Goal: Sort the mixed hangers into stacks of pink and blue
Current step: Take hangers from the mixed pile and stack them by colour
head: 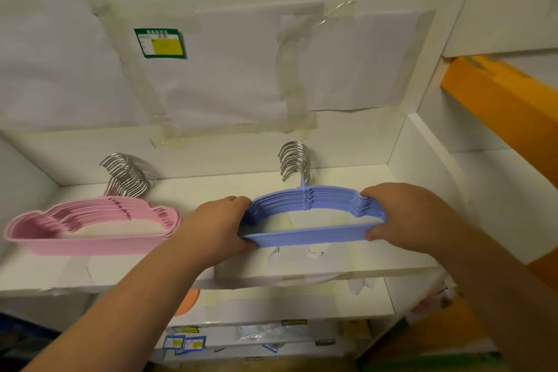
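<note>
A stack of blue hangers (pixel 311 235) with metal hooks lies on the white shelf (pixel 211 187), right of centre. My left hand (pixel 217 226) grips the stack's left end and my right hand (pixel 404 217) grips its right end. A stack of pink hangers (pixel 90 238) lies on the same shelf at the left, its metal hooks pointing toward the back wall, untouched by either hand.
The shelf's back wall is covered with taped white paper and carries a green and yellow label (pixel 160 43). A white side wall (pixel 422 166) closes the shelf on the right. An orange beam (pixel 501 100) runs at the far right. Boxes with labels sit below the shelf.
</note>
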